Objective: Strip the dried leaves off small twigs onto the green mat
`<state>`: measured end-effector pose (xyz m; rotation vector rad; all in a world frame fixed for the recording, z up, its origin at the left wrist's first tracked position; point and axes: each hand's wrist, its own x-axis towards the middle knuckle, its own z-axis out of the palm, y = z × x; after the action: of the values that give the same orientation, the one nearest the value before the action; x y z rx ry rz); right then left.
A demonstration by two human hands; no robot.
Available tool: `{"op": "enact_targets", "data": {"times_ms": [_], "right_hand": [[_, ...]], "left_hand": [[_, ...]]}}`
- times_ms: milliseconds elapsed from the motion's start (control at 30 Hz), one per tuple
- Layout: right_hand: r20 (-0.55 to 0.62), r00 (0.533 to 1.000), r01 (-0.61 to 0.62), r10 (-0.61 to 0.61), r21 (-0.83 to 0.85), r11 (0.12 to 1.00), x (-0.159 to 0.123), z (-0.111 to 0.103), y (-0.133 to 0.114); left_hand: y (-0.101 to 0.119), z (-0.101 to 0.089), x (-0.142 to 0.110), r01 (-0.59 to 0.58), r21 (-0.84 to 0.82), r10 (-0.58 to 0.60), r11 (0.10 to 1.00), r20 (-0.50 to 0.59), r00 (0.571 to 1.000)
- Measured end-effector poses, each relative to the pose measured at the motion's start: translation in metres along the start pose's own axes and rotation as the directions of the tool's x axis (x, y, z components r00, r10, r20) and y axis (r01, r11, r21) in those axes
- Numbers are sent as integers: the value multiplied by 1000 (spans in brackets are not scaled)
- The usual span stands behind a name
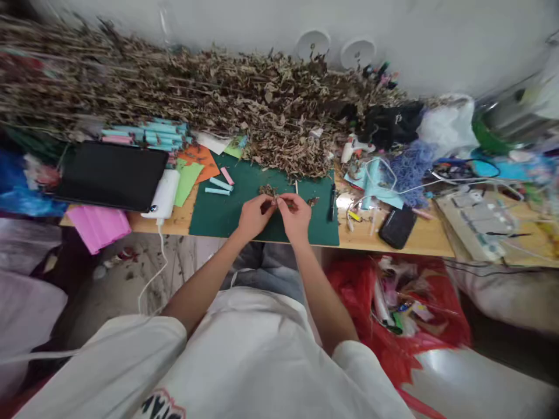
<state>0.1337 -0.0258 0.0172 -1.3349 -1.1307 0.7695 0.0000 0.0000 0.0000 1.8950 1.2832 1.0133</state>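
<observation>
Over the green cutting mat my left hand and my right hand meet, thumbs and forefingers pinched together. Something small sits at their fingertips, too small to make out. Just behind the fingers lies a bit of dried plant, and another brown scrap is right of my right hand. A thin pale stick stands out behind that hand. On the mat's left are blue paper rolls and a pink roll. A black pen lies along its right edge.
A large heap of dried plants fills the back. At left are a black tablet, a white power bank and coloured paper. Rightward are a glue gun and a phone. Below hangs a red rubbish bag.
</observation>
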Motion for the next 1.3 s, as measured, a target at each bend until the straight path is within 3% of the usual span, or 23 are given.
{"op": "enact_targets", "data": {"times_ms": [200, 300, 533, 700, 867, 1033, 1167, 1300], "right_hand": [[110, 972, 226, -206, -212, 951, -1, -2, -12], [138, 958, 282, -253, -261, 923, -3, -3, -17], [132, 959, 280, -252, -283, 917, -5, -1, -9], [93, 977, 209, -192, -244, 947, -3, -1, -5], [157, 948, 313, -277, -294, 903, -2, -5, -16], [243, 930, 356, -277, -400, 845, -1, -8, -23], [145, 958, 283, -247, -341, 896, 3, -6, -15], [158, 941, 335, -299, -326, 884, 6, -5, -11]], "left_hand": [[2, 0, -2, -6, -52, 5, 999, -21, 1000], [2, -1, -2, -32, -69, 30, 997, -28, 999], [-1, 1, -1, -39, -55, 37, 998, -34, 999], [-1, 2, -1, -30, -60, 28, 998, -36, 999], [1, 0, -2, -43, -82, 40, 996, -29, 999], [2, 0, -2, -72, -55, 70, 996, -34, 997], [1, 1, -2, -58, -50, 56, 997, -34, 998], [1, 0, -2, -66, -38, 65, 997, -35, 997]]}}
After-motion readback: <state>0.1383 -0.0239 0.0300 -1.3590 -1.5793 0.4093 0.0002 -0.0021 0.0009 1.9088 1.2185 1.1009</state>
